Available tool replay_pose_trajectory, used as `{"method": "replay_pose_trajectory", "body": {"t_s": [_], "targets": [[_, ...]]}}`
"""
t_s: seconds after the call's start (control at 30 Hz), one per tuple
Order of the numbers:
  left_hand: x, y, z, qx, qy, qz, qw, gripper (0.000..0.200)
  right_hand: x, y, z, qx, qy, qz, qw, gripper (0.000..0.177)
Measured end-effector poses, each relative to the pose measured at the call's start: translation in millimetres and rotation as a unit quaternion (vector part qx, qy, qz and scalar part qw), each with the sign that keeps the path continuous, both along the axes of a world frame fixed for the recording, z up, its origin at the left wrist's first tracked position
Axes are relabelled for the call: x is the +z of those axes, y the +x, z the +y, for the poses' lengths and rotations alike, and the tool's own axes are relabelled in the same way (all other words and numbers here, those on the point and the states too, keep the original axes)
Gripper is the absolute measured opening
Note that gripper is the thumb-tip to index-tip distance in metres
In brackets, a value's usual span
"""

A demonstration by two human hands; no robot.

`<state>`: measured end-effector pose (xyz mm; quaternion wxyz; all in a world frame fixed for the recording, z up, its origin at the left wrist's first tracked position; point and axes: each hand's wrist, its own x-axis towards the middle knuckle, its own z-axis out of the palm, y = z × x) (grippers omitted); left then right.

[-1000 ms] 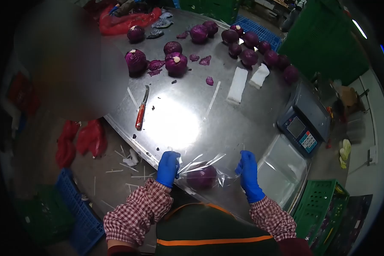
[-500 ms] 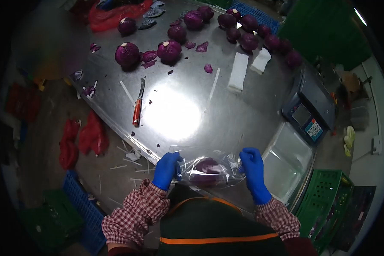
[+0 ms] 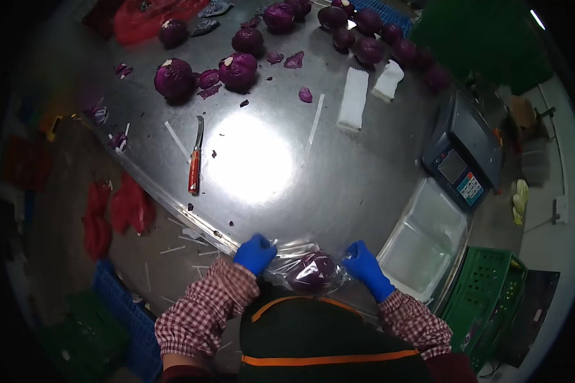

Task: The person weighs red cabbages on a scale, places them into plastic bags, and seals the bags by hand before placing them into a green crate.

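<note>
A red cabbage [image 3: 314, 270] sits inside a clear plastic bag [image 3: 280, 271] at the near edge of the metal table, right in front of my apron. My left hand [image 3: 255, 253], in a blue glove, is closed on the bag's left side. On the other side, my right hand [image 3: 366, 268], gloved the same way, pinches the bag's right end. The plastic stretches between both hands, over and around the cabbage. Beyond them lies a hooked knife [image 3: 194, 169] with a red handle, touched by neither hand.
Several red cabbages [image 3: 238, 71] stand toward the back of the table [image 3: 338, 185]. White stacked strips [image 3: 354, 99] lie nearer. At right are a digital scale [image 3: 461, 172], a stack of clear bags [image 3: 421, 236] and a green crate [image 3: 482, 293]. Red netting [image 3: 150, 19] lies at back left.
Both hands have come slightly closer together, and the plastic has drawn in round the cabbage, which shows more plainly. My view has shifted a little, so the table things sit further left.
</note>
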<state>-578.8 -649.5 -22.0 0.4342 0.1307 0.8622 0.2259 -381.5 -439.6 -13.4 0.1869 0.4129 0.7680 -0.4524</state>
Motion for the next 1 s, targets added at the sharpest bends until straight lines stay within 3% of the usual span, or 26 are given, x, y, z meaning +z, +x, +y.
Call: {"method": "replay_pose_trajectory", "body": {"t_s": [0.07,0.1,0.13,0.17,0.2,0.23,0.27,0.3,0.33,0.37,0.43,0.47,0.5,0.53,0.57,0.6,0.63,0.67,0.7,0.73,0.77,0.8,0.83,0.87,0.93,1.0], "targets": [[22,0,3,-0.124,0.126,0.249,0.952,0.06,15,-8,-2,0.024,0.095,0.011,0.995,0.055],[17,0,5,-0.126,0.125,0.245,0.953,0.06,13,-7,-1,0.182,0.229,0.124,0.948,0.058],[7,2,5,-0.307,0.153,0.328,0.88,0.065,11,-5,-1,0.331,0.348,0.23,0.846,0.062],[-1,3,5,-0.472,0.175,0.397,0.767,0.071,6,-1,-5,0.332,0.345,0.228,0.848,0.062],[-3,13,2,-0.461,0.18,0.288,0.82,0.066,0,6,-14,0.258,0.146,0.253,0.921,0.06],[-4,20,1,-0.462,0.179,0.287,0.82,0.066,-7,11,-19,0.17,-0.059,0.267,0.947,0.058],[0,23,3,-0.46,0.141,0.196,0.854,0.069,-16,12,-20,0.167,-0.055,0.27,0.947,0.058],[10,24,10,-0.455,0.1,0.102,0.879,0.072,-24,15,-21,-0.034,-0.286,0.244,0.926,0.055],[20,21,16,-0.462,0.1,0.025,0.881,0.062,-30,24,-25,-0.236,-0.492,0.197,0.814,0.052],[23,25,15,-0.473,0.1,0.024,0.875,0.062,-24,31,-29,-0.247,-0.49,0.204,0.811,0.052],[24,35,7,-0.339,0.146,-0.075,0.926,0.045,7,44,-30,-0.174,-0.438,0.139,0.871,0.046],[24,39,6,-0.367,0.183,0.001,0.912,0.032,36,49,-29,-0.19,-0.431,0.153,0.869,0.046],[30,43,8,-0.393,0.188,0.001,0.9,0.032,72,57,-29,-0.11,-0.381,0.157,0.904,0.045],[43,47,15,-0.406,0.229,0.151,0.872,0.031,92,67,-26,-0.036,-0.321,0.158,0.933,0.045],[55,51,26,-0.411,0.283,0.294,0.815,0.03,94,74,-25,-0.076,-0.296,0.174,0.936,0.045],[62,57,33,-0.372,0.237,0.196,0.876,0.029,93,75,-24,0.102,-0.196,0.084,0.972,0.044],[68,65,43,-0.337,0.18,0.095,0.919,0.029,91,80,-21,0.263,-0.093,-0.033,0.96,0.044],[77,79,57,-0.352,0.141,0.123,0.917,0.028,79,94,-27,0.171,0.093,0.148,0.97,0.044],[91,90,74,-0.363,0.103,0.154,0.913,0.027,70,108,-33,0.083,0.29,0.302,0.904,0.045],[114,109,96,-0.4,0.179,0.184,0.88,0.027,76,128,-27,0.041,0.322,0.279,0.904,0.045],[144,135,112,-0.427,0.251,0.205,0.844,0.027,85,147,-20,-0.105,0.24,0.329,0.907,0.047],[189,160,126,-0.463,0.273,0.119,0.835,0.039,95,167,-12,-0.241,0.153,0.385,0.878,0.048],[228,183,143,-0.491,0.286,0.036,0.822,0.057,105,186,-1,-0.358,0.063,0.443,0.819,0.05],[246,202,157,-0.532,0.398,0.067,0.744,0.06,112,204,11,-0.458,-0.033,0.496,0.737,0.051],[260,228,184,-0.579,0.543,0.078,0.603,0.059,123,282,44,-0.477,0.149,0.446,0.743,0.05],[229,243,216,-0.621,0.543,0.137,0.549,0.042,134,387,67,-0.434,0.415,0.253,0.758,0.048]]}}
